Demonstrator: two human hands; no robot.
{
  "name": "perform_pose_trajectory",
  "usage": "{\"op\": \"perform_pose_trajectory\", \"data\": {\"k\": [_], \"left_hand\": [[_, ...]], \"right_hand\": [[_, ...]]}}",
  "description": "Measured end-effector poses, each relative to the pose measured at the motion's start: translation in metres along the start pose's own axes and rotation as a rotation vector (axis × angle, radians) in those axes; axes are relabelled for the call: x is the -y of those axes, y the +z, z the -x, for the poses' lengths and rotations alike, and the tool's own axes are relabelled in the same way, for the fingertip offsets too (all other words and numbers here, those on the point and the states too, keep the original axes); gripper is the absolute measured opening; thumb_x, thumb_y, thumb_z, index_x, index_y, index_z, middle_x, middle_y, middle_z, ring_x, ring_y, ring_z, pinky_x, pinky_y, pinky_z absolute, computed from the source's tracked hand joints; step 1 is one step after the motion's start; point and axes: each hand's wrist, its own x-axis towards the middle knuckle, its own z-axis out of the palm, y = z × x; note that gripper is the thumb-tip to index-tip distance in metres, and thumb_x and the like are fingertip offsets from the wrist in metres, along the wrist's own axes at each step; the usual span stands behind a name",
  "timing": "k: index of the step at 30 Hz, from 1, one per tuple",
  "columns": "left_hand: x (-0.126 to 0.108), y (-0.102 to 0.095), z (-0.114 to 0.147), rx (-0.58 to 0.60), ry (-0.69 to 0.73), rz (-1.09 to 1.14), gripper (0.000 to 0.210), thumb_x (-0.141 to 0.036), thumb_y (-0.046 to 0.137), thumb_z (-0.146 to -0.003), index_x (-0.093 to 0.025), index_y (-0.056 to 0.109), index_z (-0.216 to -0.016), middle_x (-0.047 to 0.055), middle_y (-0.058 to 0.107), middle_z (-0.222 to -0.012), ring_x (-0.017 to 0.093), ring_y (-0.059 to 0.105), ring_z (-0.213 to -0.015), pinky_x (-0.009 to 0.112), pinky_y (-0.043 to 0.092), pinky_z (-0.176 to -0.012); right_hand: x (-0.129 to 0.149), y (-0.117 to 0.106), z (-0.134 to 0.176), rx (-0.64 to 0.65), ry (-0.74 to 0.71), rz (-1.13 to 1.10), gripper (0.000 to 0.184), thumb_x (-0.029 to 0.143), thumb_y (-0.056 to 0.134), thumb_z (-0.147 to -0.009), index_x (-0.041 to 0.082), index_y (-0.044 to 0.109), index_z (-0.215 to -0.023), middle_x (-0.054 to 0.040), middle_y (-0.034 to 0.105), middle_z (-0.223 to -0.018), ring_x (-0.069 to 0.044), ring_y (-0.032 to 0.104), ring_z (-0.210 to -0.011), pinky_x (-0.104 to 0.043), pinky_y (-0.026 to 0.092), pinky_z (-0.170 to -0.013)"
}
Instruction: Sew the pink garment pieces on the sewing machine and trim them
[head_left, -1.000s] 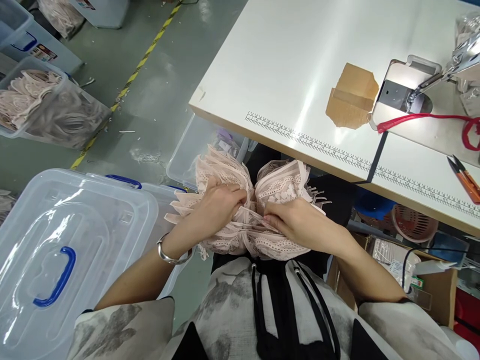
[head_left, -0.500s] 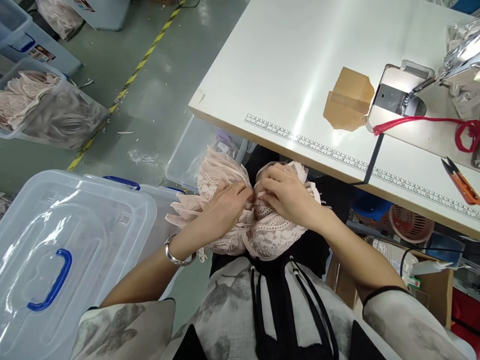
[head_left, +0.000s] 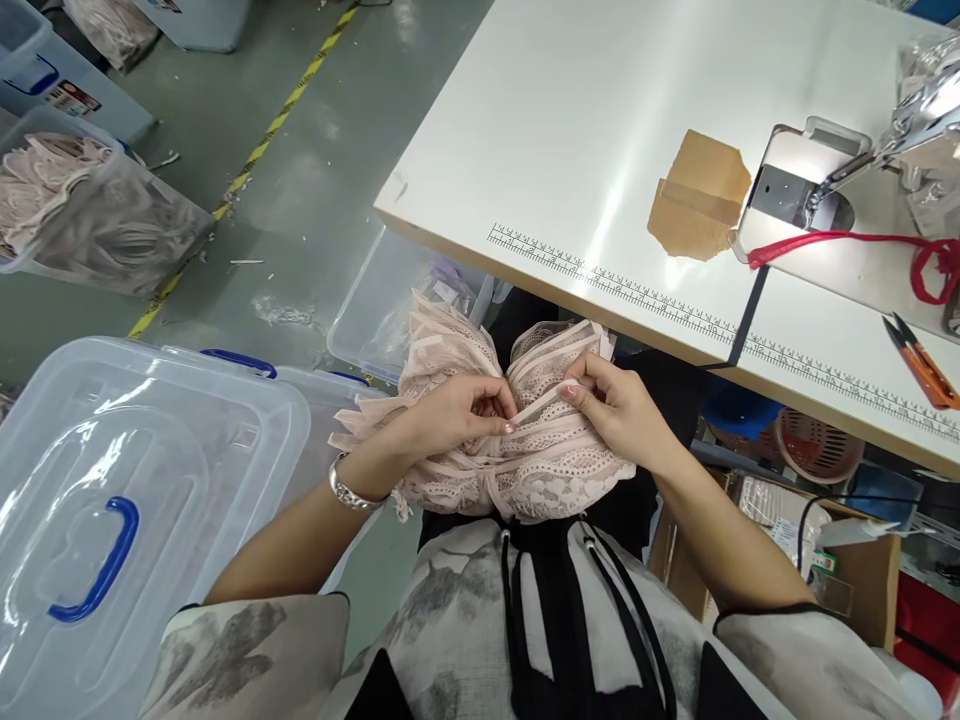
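A stack of pale pink lace bras (head_left: 559, 478) lies across my lap, cups nested one into another, just below the table's front edge. My left hand (head_left: 457, 415) is over the middle of the stack, thumb and fingertips closed on the lace near the centre. My right hand (head_left: 611, 405) pinches the edge of one right-side cup between thumb and forefinger. A narrow strip of that edge runs between the two hands. Loose straps and wings stick out at the stack's left side.
The white table (head_left: 570, 120) carries a printed ruler, a cardboard piece (head_left: 699, 195), a sewing machine (head_left: 802, 200), red ribbon (head_left: 832, 238) and orange-handled snips (head_left: 926, 365). A lidded clear bin (head_left: 150, 480) stands at left; an open clear bin (head_left: 364, 305) sits partly under the table.
My right hand has moved right and down, drawing a cup edge outward. The left hand has turned, its thumb now showing. More of the right-side cups is uncovered.
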Motion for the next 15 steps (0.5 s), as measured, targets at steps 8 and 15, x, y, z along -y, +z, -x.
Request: {"op": "perform_pose_trajectory", "data": {"k": [8,15], "left_hand": [[-0.0008,0.0009,0.0011,0.023,-0.066,0.094,0.02,-0.034,0.069,-0.08,-0.014,0.071,-0.083,0.0,0.059,-0.072,0.01,0.045,-0.061,0.023,0.038,-0.056],[0.001,-0.0017,0.0033,0.024,-0.101,0.074,0.025,-0.04,0.065,-0.084,-0.016,0.066,-0.078,-0.001,0.051,-0.069,0.01,0.043,-0.059,0.022,0.033,-0.049]], "right_hand": [[-0.0099,0.003,0.0022,-0.039,0.072,-0.085,0.034,0.054,0.057,-0.092,0.023,0.053,-0.079,0.0061,0.042,-0.057,-0.013,0.039,-0.056,-0.029,0.031,-0.059],[-0.0092,0.003,0.0006,-0.037,0.085,-0.076,0.037,0.058,0.057,-0.092,0.023,0.054,-0.079,0.0052,0.046,-0.058,-0.014,0.04,-0.056,-0.029,0.032,-0.059]]}}
